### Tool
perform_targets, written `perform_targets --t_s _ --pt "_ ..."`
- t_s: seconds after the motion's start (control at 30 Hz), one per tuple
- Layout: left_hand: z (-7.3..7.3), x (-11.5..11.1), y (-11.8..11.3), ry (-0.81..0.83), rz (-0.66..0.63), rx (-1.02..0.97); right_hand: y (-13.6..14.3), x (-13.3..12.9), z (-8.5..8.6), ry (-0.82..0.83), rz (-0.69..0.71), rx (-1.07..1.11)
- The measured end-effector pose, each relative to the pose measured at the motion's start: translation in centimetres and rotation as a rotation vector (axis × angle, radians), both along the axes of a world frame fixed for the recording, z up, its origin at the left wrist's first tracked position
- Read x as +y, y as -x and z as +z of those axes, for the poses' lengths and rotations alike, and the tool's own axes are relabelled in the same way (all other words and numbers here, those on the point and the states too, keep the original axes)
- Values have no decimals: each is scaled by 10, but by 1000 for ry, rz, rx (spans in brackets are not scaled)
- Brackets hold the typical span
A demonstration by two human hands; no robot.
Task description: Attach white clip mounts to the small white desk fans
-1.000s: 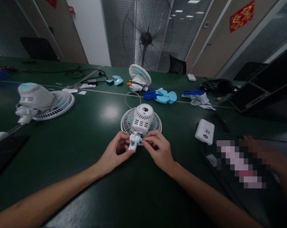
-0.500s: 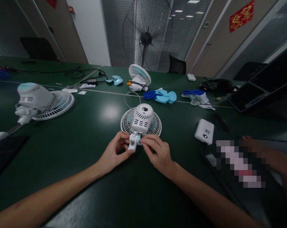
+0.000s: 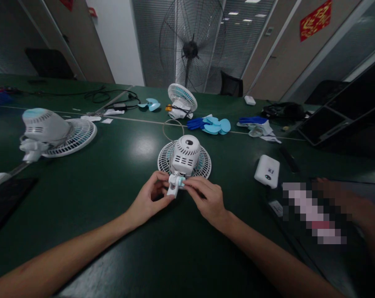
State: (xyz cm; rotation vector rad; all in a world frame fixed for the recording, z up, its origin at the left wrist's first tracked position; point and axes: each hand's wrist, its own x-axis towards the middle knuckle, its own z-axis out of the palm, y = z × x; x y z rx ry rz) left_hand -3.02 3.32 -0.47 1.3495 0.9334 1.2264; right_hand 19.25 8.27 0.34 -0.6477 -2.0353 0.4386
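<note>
A small white fan lies grille-down on the green table in front of me, its motor housing facing up. At its near end sits a white clamp bracket. My left hand is closed on this bracket from the left, thumb below and fingers above. From the right, my right hand pinches a light-blue knob on the bracket's side between thumb and fingers. The fingertips partly cover the knob.
A larger white fan lies at left, another small fan behind. Light-blue blades rest by blue gloves. At right are a white box-shaped device and another person's hand.
My right fingers have shifted slightly around the knob, and more of its light-blue side shows. My left hand and the fan have stayed in place.
</note>
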Motion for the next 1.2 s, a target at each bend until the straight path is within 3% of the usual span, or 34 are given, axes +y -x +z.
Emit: perform_targets --t_s 0.33,1.2 --pt "1 0 -1 2 10 -3 0 -4 6 23 -69 9" --pt "0 -1 -1 9 25 38 4 -4 12 93 -46 34"
